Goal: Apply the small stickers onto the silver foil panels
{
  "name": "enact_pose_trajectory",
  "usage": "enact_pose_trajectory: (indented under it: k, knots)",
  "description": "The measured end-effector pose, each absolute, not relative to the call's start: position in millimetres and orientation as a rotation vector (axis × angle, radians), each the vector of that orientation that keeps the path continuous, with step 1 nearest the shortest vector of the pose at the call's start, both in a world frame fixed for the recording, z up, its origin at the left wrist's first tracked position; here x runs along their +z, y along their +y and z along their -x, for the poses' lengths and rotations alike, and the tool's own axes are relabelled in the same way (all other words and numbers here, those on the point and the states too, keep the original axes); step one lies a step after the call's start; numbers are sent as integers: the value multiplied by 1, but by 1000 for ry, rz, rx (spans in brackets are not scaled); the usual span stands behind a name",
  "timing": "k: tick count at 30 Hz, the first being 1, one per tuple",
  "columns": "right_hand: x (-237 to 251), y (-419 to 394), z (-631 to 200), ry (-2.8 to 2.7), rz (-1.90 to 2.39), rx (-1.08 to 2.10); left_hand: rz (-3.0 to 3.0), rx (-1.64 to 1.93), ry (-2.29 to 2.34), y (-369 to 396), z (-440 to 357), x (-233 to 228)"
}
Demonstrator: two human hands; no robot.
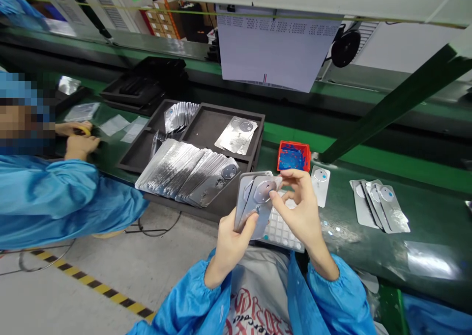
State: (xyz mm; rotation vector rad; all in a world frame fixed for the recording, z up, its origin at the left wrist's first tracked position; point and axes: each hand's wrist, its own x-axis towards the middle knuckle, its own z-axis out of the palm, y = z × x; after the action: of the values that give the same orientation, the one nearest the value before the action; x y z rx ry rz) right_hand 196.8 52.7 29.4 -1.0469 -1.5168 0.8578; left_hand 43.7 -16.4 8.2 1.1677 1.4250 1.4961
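Note:
My left hand (236, 239) is closed on a small fanned stack of silver phone back covers (263, 214), held upright in front of my chest. At the front cover's round camera ring, the thumb of my right hand (297, 202) presses while its index finger bends over the top corner; whether a small piece is pinched there is hidden. Behind the hands, partly covered by them, lies a white sheet with a grid of round stickers (282, 227). A single cover (320, 185) with a blue dot rests right of my right hand, and several more covers (383, 207) overlap further right.
Black trays (260, 128) on the left hold long rows of silver covers (177, 170) and a few loose ones (238, 134). A red bin (294, 155) with blue bits stands behind my hands. At far left, a co-worker's hands (79, 141) hold a yellow ring-shaped item.

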Motion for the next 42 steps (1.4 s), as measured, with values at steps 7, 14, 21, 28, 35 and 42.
enact_pose_trajectory:
  k: [7, 14, 21, 28, 35, 42]
  knots:
    - [10, 45, -176, -1130, 984, 1290, -1201, 1520, 1366, -15, -51, 2]
    - [14, 39, -171, -1076, 945, 1284, -1166, 1524, 1385, -14, -53, 3]
    - [9, 40, -185, -1314, 986, 1132, -1089, 1513, 1452, -13, -52, 3]
    - [12, 42, -205, -1721, 960, -22, -1104, 1512, 1490, -14, -48, 7]
    - [23, 48, -214, -1872, 847, -249, -1277, 1414, 1499, -19, -47, 1]
    - [12, 48, -216, -1824, 763, -295, -1152, 1421, 1472, -22, -51, 12]
